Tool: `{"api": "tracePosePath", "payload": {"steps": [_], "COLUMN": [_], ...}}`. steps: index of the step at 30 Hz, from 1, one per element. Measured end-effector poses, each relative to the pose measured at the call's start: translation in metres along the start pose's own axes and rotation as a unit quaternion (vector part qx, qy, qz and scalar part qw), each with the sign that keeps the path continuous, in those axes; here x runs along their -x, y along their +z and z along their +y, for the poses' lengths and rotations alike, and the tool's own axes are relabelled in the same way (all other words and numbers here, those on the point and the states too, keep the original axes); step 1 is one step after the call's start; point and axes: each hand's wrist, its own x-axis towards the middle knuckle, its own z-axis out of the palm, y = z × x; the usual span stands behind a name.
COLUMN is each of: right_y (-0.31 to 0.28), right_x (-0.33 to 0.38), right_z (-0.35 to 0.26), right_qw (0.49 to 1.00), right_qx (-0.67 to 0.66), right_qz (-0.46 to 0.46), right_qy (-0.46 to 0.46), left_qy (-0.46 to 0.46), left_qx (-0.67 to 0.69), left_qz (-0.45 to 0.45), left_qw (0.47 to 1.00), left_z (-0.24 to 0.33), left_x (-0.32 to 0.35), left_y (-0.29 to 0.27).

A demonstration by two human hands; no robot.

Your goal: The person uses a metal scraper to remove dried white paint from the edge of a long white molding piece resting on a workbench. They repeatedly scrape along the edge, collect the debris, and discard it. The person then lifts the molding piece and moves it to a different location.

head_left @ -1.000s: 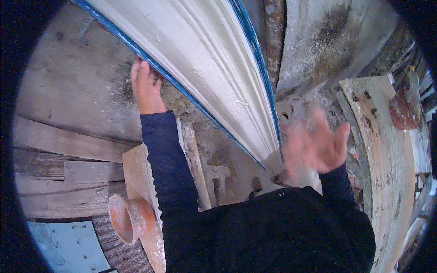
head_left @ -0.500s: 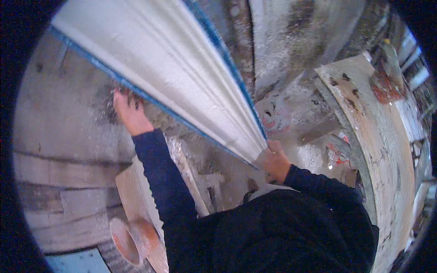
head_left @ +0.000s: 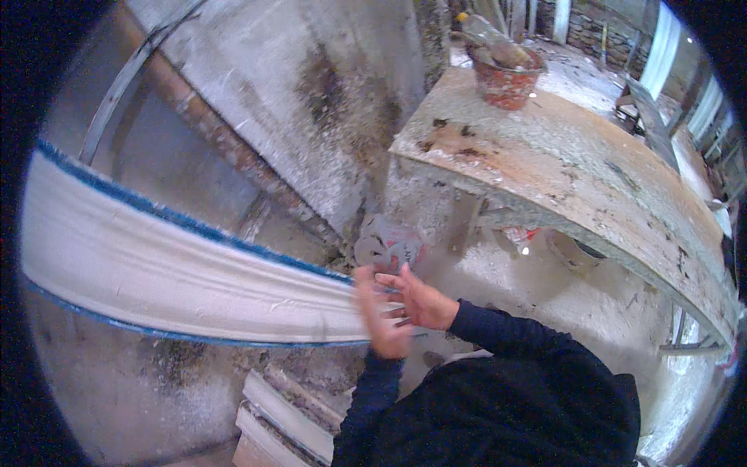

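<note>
A long white ribbed moulding (head_left: 194, 265) with blue edges stretches from the far left towards my hands. Both hands have come together in front of its near end, partly covering it. My right hand (head_left: 426, 302) is open, its fingers spread and pointing left. Facing it, my left hand (head_left: 381, 323) is smeared by motion, but its fingers look stretched out. The palms are close to each other; whether they touch, I cannot tell. Neither hand shows anything held.
A dusty table (head_left: 537, 148) runs along the right, with a red bucket (head_left: 510, 82) holding a bottle (head_left: 494, 39) on its far end. A printed grey bag (head_left: 393, 245) lies beyond my hands. Pale strips (head_left: 288, 416) are stacked at lower left; a pipe (head_left: 233, 148) crosses the wall.
My hands have let go of the moulding and come together near its narrow end. The view has turned right, so the moulding now lies more level and the table shows more fully.
</note>
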Motion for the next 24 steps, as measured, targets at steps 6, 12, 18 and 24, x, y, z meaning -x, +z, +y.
{"api": "tracePosePath", "payload": {"steps": [6, 12, 18, 24], "right_y": [-0.008, -0.121, -0.292, -0.388], "right_x": [0.090, 0.152, 0.284, 0.409], "right_z": [-0.057, -0.121, -0.210, -0.309], "right_qw": [0.770, 0.354, 0.515, 0.313], "right_qx": [0.365, 0.768, 0.635, 0.655], "right_qz": [0.094, 0.096, 0.523, 0.686], "right_qy": [-0.515, -0.526, -0.243, -0.047], "left_qy": [-0.550, -0.475, -0.423, -0.463], "left_qx": [0.317, 0.470, 0.573, 0.299], "left_qz": [-0.125, -0.255, -0.412, -0.301], "left_qw": [0.763, 0.699, 0.568, 0.778], "left_z": [-0.058, 0.017, 0.068, -0.033], "left_x": [0.034, 0.045, 0.039, 0.027], "left_y": [0.118, 0.261, 0.337, 0.297]}}
